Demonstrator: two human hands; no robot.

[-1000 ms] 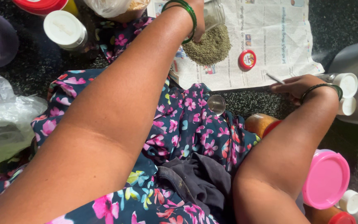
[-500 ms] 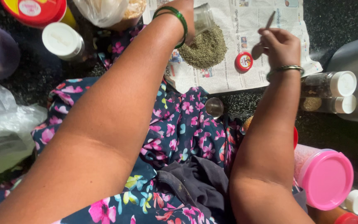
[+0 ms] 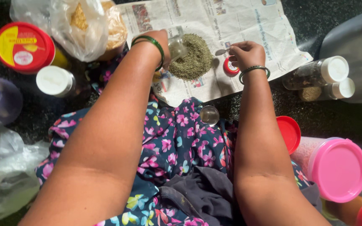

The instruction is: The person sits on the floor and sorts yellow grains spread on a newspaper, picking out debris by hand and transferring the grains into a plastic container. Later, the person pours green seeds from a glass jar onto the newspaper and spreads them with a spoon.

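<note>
My left hand (image 3: 163, 38) grips a small clear glass jar (image 3: 177, 45), tilted at the edge of a heap of green-brown seeds (image 3: 192, 62) on a spread newspaper (image 3: 239, 25). My right hand (image 3: 246, 53) holds a small metal spoon (image 3: 222, 52) with its bowl just right of the heap. A little red lid (image 3: 230, 68) lies on the paper under that hand. Both wrists wear green bangles.
Clear bag of yellow grains (image 3: 84, 25) and red-lidded container (image 3: 24, 47) at the back left, white-capped jar (image 3: 55, 81) below them. Two white-capped spice jars (image 3: 319, 73) and a grey vessel (image 3: 357, 46) right. Pink-lidded tub (image 3: 336, 169), red lid (image 3: 289, 133), small steel cup (image 3: 209, 115) near my lap.
My right hand moved from the jars at the right to the seed heap with the spoon. The left hand stayed with the glass jar at the heap.
</note>
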